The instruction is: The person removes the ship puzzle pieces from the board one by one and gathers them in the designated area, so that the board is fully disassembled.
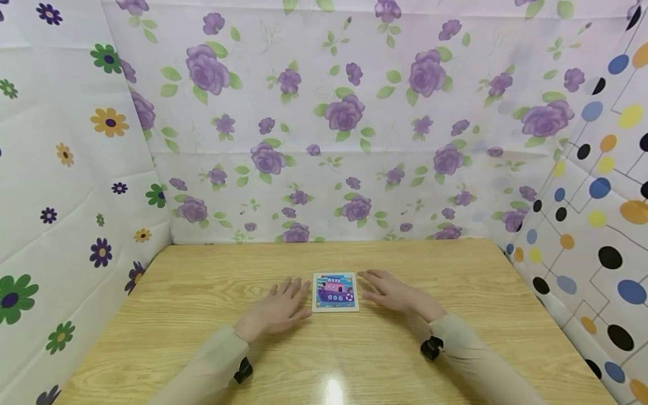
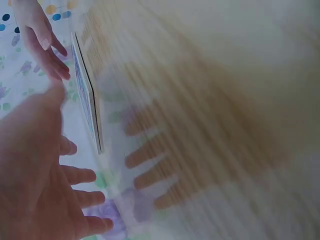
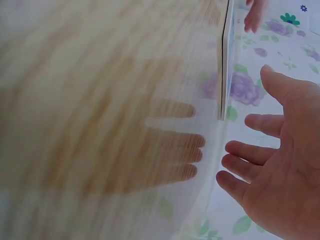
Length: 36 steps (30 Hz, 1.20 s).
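A square picture puzzle point(image 1: 335, 292) with a pale frame lies flat on the wooden table, showing a purple and pink ship on blue. Just left of it is my left hand point(image 1: 279, 309), palm down with fingers spread and thumb tip close to the frame's edge. On the other side my right hand point(image 1: 392, 291) reaches in, fingers extended, fingertips near the frame's right edge. Neither hand holds anything. Seen from the left wrist, the board point(image 2: 87, 95) appears edge-on beyond the thumb. The right wrist view has its thin side point(image 3: 226, 65) beyond the fingers.
The glossy wooden table point(image 1: 202, 270) reflects both hands. Behind it hangs a cloth with purple roses point(image 1: 344, 112). Flowered cloth point(image 1: 66, 169) covers the left side, and dotted cloth point(image 1: 597, 225) the right. Each wrist wears a black strap piece point(image 1: 432, 348).
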Tool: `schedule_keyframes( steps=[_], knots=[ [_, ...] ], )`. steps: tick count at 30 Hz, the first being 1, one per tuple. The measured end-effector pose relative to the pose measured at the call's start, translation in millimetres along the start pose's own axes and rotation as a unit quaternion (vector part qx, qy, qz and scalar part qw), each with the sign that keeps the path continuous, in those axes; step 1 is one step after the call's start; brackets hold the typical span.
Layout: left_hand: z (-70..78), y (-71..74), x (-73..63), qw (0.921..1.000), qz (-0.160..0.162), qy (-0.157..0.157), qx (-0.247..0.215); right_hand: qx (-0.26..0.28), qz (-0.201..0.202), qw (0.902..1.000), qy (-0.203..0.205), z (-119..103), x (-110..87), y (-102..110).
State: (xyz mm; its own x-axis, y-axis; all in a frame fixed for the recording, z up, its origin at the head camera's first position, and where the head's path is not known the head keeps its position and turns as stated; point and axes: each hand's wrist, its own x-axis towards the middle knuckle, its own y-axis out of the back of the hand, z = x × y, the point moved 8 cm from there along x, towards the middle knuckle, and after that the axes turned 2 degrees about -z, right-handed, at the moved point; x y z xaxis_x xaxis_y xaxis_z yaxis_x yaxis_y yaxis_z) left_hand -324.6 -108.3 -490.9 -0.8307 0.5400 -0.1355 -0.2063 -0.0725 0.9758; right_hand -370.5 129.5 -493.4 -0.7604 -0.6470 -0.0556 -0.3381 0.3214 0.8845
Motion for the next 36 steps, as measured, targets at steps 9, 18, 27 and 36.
schedule_keyframes(
  steps=[9,18,27,36],
  knots=[
    [13.7,-3.1,6.7,0.9997,-0.001,-0.022,-0.010,0.011,0.014,0.9992,0.035,-7,8.2,0],
    [24.3,-5.5,15.3,0.9996,-0.006,-0.026,-0.008,0.057,0.043,0.9969,0.035,-10,17.1,6],
    [33.8,-8.4,26.0,0.9990,0.001,-0.041,-0.014,0.080,0.054,0.9952,0.016,-7,25.8,5],
    [35.1,-9.9,36.1,0.9983,0.008,-0.056,0.014,0.076,0.060,0.9953,0.003,-7,31.2,5]
  ],
)
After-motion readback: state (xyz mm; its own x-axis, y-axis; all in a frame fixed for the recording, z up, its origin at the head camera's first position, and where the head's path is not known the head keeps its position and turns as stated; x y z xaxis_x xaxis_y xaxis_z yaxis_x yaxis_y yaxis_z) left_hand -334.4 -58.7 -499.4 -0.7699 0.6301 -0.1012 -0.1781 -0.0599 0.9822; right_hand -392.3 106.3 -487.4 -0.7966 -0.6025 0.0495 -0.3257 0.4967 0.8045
